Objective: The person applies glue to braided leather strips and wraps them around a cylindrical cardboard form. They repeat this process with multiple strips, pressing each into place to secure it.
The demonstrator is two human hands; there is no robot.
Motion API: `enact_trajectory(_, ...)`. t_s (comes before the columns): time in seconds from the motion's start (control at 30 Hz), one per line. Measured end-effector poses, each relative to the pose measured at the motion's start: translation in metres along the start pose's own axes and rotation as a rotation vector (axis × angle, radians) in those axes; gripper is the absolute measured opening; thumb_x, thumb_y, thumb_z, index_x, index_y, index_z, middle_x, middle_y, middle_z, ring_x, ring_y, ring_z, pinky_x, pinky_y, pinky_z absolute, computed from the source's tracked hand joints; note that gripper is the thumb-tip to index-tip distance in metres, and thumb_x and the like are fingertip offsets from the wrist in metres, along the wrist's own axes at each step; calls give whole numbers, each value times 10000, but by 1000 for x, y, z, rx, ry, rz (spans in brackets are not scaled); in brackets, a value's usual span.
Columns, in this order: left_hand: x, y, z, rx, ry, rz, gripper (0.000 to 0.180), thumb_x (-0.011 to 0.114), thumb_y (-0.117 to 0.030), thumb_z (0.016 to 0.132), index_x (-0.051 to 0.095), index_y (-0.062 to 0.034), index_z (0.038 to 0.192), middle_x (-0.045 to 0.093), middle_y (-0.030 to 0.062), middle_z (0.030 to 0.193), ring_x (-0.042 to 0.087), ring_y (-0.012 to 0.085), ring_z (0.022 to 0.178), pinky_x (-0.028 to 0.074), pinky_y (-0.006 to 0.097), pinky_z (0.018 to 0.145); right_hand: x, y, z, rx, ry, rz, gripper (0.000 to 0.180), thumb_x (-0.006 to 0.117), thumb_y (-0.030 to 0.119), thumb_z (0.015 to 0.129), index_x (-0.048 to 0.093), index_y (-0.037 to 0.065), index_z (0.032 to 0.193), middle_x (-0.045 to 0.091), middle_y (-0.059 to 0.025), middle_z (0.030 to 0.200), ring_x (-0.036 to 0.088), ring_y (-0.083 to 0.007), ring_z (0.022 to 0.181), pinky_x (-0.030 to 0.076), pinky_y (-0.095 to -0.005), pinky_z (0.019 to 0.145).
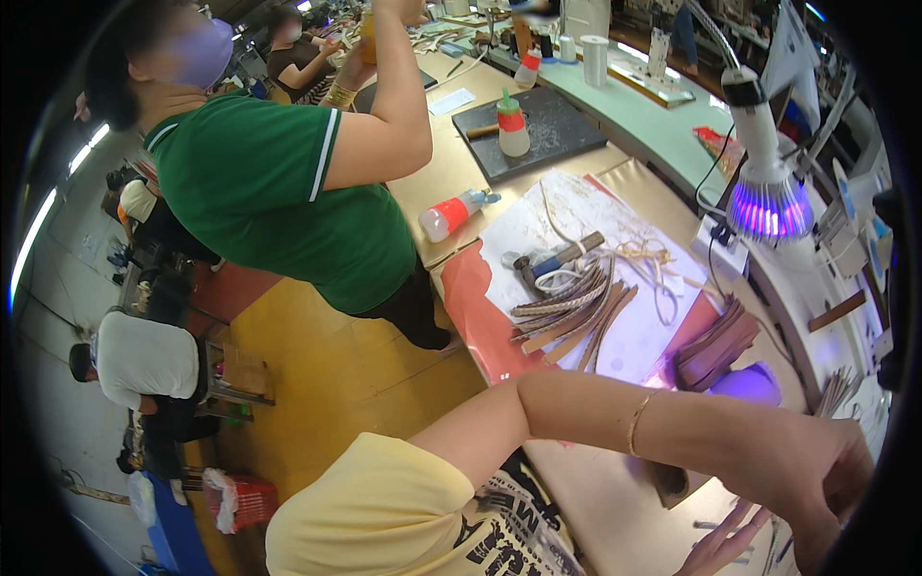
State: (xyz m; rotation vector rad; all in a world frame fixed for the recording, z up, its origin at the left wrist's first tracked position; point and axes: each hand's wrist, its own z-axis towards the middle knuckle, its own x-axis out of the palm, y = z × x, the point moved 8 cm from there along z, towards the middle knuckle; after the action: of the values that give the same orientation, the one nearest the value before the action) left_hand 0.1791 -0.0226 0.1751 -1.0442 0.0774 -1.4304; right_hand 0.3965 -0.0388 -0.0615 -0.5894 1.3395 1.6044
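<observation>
My left hand [837, 480] is out at the right rim of the view, its fingers curled downward; I cannot tell whether that grip is pinching something, because the hand itself and the dark edge hide the fingertips. My right hand [725, 545] is just below it, partly cut off, with the fingers I can see extended and loosely spread, and I make out nothing in that grip. The pieces nearest to it are short grey strips [706, 525], lying loose on the pale desk [595, 494]. Farther up, on a white sheet [519, 226], a fan of brown and patterned strips [576, 312] lies with its ends free, a hammer [552, 261] just beside it and a tangle of pale cord [648, 259] to the right. Nearer to my forearm sits a stack of brown pieces [715, 346], under the lit lamp [768, 206]. As for progress, I would judge the work partway: the material is already in separate strips and grouped into at least 2 lots, yet I see no joined or finished article, so those lots look left to work through. How much is done at my fingertips, I cannot say.
</observation>
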Motion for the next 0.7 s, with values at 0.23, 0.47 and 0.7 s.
enact_trajectory(0.23,4,-20,-35,120,-45,17,374,836,-275,739,533,-56,745,646,87,856,630,169,842,503,293,739,-42,78,-2,-167,-138,109,377,532,236,997,566,-17,1275,569,-222,1256,556,-335,1154,439,-416,979)
enact_trajectory(0.47,6,-12,-50,121,8,25,400,835,-326,746,521,-78,746,626,103,925,621,191,906,495,311,761,-74,132,-22,-216,-114,217,375,522,236,1005,566,-13,1281,566,-217,1267,547,-328,1167,431,-414,987)
enact_trajectory(0.7,10,-1,-73,86,-15,74,314,765,-247,790,505,-73,763,581,126,1022,595,207,983,491,312,809,-72,127,-31,-213,25,291,456,464,285,1027,489,-19,1367,479,-213,1408,431,-329,1315,322,-416,1099)
